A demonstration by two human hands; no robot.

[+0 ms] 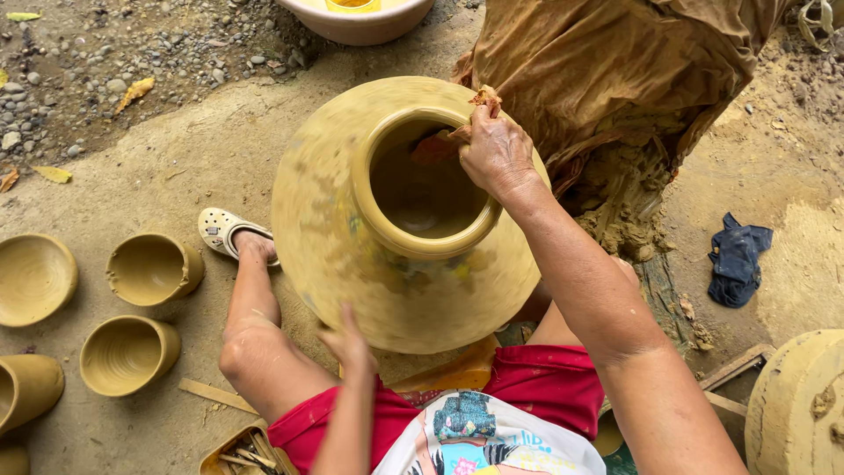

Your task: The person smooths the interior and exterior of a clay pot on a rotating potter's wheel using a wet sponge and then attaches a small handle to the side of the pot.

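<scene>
Pressing a wet rag (479,104) against the rim of a large clay pot (352,255), the right hand (495,151) grips it firmly. Left hand (345,341) rests open, flat against the pot's near wall. Pot sits between the person's knees; small clay bowls (132,352) lie on the ground nearby.

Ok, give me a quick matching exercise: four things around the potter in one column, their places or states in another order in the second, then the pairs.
1. right hand
2. left hand
3. dark blue cloth
4. small clay pots

A. lying on the ground at the right
B. pressing a rag on the rim of the large clay pot
C. flat against the large pot's near side
D. standing on the ground at the left

Pairs: 1-B, 2-C, 3-A, 4-D
</scene>
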